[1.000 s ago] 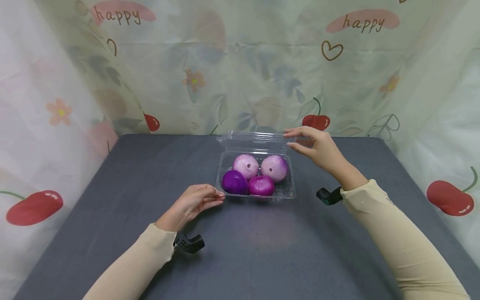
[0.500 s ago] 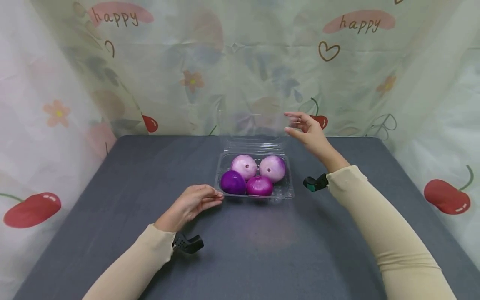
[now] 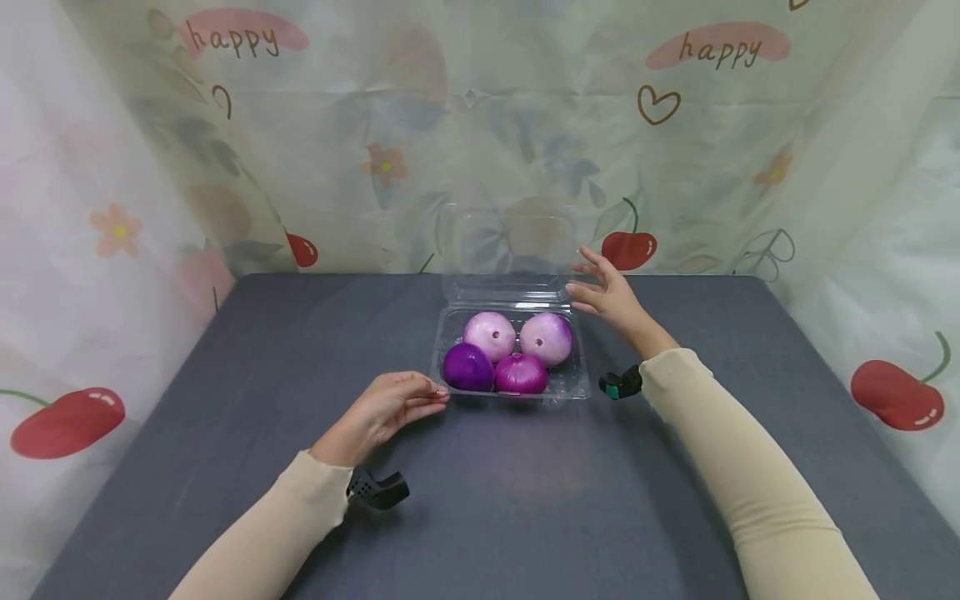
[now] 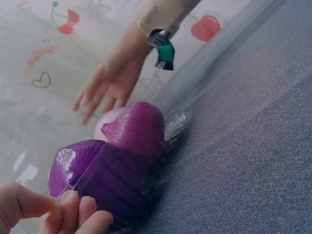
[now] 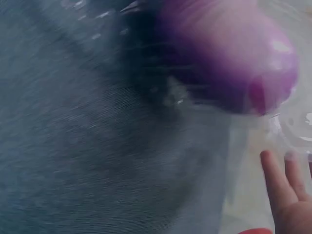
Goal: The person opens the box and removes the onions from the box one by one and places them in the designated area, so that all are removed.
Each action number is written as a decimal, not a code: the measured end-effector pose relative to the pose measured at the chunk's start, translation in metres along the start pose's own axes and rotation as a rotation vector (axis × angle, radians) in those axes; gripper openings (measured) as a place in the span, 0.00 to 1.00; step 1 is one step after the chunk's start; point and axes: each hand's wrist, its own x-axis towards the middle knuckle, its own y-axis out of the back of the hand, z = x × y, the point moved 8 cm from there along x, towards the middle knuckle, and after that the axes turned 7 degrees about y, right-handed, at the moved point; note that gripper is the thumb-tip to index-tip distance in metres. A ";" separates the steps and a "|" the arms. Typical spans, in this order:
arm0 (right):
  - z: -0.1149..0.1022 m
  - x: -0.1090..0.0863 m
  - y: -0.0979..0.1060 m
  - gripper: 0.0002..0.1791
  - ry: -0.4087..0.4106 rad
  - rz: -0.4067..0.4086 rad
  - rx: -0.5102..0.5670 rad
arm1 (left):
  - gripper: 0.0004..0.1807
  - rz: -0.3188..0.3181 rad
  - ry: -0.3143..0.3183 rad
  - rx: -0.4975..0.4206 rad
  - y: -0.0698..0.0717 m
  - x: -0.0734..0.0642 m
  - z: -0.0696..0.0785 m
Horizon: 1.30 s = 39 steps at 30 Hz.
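A clear plastic clamshell container point(image 3: 562, 396) sits on the table with its lid point(image 3: 510, 242) raised and tilted back. Two pale onions point(image 3: 489, 335) lie in its rear half; in front are a dark purple onion point(image 3: 468, 367) and a magenta one point(image 3: 521, 374). My left hand point(image 3: 397, 406) pinches the container's front left corner between thumb and fingertips, as the left wrist view confirms. Beside the lid's lower right edge is my right hand point(image 3: 611, 296), fingers spread and mostly straight. Whether it touches the lid cannot be told.
A dark grey cloth covers the table point(image 3: 510, 500). Behind and at both sides hangs a pale printed curtain point(image 3: 465, 125) with cherries, flowers and lettering. A black camera point(image 3: 381, 489) is worn at the left wrist, another point(image 3: 621, 383) at the right.
The lid has swung up and back from a lower angle. My right hand rose with it, then came down and its fingers spread. My left hand stays at the corner.
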 end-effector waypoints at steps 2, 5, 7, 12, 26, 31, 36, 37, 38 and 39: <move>0.009 -0.002 -0.001 0.43 -0.019 -0.014 -0.001 | 0.15 -0.005 -0.001 -0.001 0.000 0.000 0.000; 0.020 -0.004 -0.002 0.42 -0.036 -0.027 -0.004 | 0.15 -0.008 -0.005 -0.006 0.000 0.000 0.000; 0.027 -0.005 -0.004 0.42 -0.053 -0.027 0.001 | 0.15 -0.008 -0.005 -0.007 0.000 0.000 0.000; 0.039 -0.009 -0.007 0.41 -0.081 -0.026 0.006 | 0.14 0.012 0.002 -0.004 0.001 0.001 -0.002; 0.047 -0.015 -0.012 0.40 -0.121 -0.033 -0.015 | 0.13 0.008 0.013 0.005 -0.001 0.000 -0.005; 0.049 -0.017 -0.012 0.40 -0.129 -0.042 -0.009 | 0.14 0.008 0.017 0.013 -0.002 -0.002 -0.006; 0.051 -0.019 -0.012 0.40 -0.141 -0.045 -0.002 | 0.13 0.007 0.020 0.021 -0.002 -0.005 -0.007; 0.051 -0.020 -0.012 0.40 -0.139 -0.051 0.000 | 0.13 0.005 0.021 0.025 -0.002 -0.005 -0.007; 0.051 -0.020 -0.013 0.40 -0.138 -0.054 0.002 | 0.12 0.001 0.020 0.031 -0.002 -0.006 -0.007; 0.051 -0.021 -0.013 0.40 -0.139 -0.055 0.008 | 0.12 -0.004 0.019 0.035 -0.003 -0.007 -0.007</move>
